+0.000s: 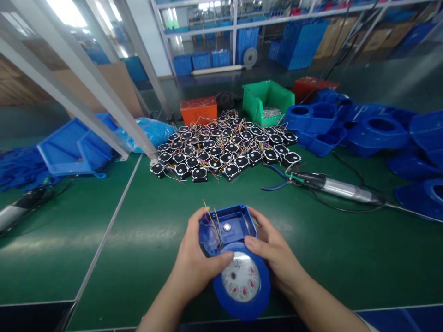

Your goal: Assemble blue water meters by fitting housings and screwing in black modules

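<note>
Left hand (195, 256): partly closed; grips blue meter housing (238, 248), thumb at dial (242, 279) edge.
Right hand (278, 253): partly closed; grips opposite side.
Wires (218, 226): protrude from open compartment (238, 227).

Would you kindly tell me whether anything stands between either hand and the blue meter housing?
Nothing visible does: the left hand and right hand both hold the blue meter housing directly, from opposite sides.

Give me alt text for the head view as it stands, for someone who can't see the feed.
A left hand and right hand hold a blue meter with a round dial and an open compartment with thin wires, above a green table. Beyond lie many black wired modules, with a silver-and-black tool and blue housings to the right.
</note>
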A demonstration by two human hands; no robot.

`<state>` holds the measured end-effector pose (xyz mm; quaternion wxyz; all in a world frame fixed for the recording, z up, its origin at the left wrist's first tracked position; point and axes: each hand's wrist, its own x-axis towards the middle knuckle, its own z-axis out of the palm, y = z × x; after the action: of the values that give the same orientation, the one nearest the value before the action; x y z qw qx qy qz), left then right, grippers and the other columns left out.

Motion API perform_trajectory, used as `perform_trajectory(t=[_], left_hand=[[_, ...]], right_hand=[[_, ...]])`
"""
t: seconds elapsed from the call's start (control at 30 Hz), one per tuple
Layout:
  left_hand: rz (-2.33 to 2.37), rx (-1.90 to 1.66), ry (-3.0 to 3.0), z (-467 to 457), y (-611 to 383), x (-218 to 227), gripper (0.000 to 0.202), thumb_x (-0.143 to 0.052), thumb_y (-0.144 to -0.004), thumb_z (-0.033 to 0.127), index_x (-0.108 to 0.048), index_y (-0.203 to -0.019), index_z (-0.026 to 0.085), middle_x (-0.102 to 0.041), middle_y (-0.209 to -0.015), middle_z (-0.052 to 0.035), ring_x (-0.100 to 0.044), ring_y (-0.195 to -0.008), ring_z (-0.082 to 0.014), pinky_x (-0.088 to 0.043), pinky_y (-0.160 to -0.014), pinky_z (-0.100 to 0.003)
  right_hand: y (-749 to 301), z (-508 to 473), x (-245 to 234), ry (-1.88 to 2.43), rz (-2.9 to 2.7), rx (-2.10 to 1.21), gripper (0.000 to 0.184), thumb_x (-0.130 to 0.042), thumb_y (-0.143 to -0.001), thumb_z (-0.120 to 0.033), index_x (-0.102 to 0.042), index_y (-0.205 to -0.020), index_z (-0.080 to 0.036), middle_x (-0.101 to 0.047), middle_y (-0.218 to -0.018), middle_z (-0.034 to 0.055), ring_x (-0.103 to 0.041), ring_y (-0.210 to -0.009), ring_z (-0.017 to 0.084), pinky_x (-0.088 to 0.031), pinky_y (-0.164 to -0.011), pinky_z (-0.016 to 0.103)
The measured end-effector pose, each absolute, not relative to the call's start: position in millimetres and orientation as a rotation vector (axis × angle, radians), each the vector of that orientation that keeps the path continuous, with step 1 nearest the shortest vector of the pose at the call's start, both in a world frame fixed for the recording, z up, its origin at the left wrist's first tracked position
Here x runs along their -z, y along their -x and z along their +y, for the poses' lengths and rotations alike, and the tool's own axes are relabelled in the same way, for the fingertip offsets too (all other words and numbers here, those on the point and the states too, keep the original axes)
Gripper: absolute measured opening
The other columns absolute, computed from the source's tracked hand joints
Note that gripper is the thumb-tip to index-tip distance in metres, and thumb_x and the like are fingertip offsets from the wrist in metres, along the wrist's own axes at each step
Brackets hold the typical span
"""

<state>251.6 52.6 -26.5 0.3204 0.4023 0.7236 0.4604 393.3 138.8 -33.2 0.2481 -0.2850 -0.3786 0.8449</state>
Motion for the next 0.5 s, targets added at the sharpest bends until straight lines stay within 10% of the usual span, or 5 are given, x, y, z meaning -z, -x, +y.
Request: perform_trajectory(t=[0.2,0.37,0.5], left_hand=[[1.701,-1.426,-0.913,60,-260,32,0.074,-0.067,-0.059,0.034,-0.029,-0.12,0.019,-0.043,-0.119,-0.0114,-0.048,-0.106,-0.0292,-0.043,-0.087,-0.044],[1.63,-1.466,-0.836,63,-264,31,0.076,-0.07,-0.058,0.033,-0.028,-0.12,0.019,-0.049,-0.113,-0.0104,-0.054,-0.097,-0.0274,-0.047,-0.082,-0.041],[1.606,-1.49,-0.794,64,-266,29,0.076,-0.07,-0.057,0.033,-0.028,-0.119,0.019,-0.05,-0.11,-0.0095,-0.056,-0.094,-0.0256,-0.047,-0.082,-0.04]], right_hand=[[-413,162,31,0.712,-1.522,-2.185,0.063,-0.059,-0.078,-0.04,-0.028,-0.127,-0.017,-0.043,-0.116,0.0105,-0.047,-0.102,0.02,-0.039,-0.09,0.035],[-429,225,36,1.157,-2.604,-0.731,0.024,-0.043,-0.087,-0.022,-0.054,-0.107,-0.015,-0.048,-0.107,0.006,-0.048,-0.094,0.017,-0.041,-0.086,0.029],[-429,267,49,1.248,-2.726,-0.282,0.027,-0.049,-0.08,-0.008,-0.055,-0.107,-0.008,-0.045,-0.107,0.0126,-0.041,-0.099,0.026,-0.035,-0.089,0.039]])
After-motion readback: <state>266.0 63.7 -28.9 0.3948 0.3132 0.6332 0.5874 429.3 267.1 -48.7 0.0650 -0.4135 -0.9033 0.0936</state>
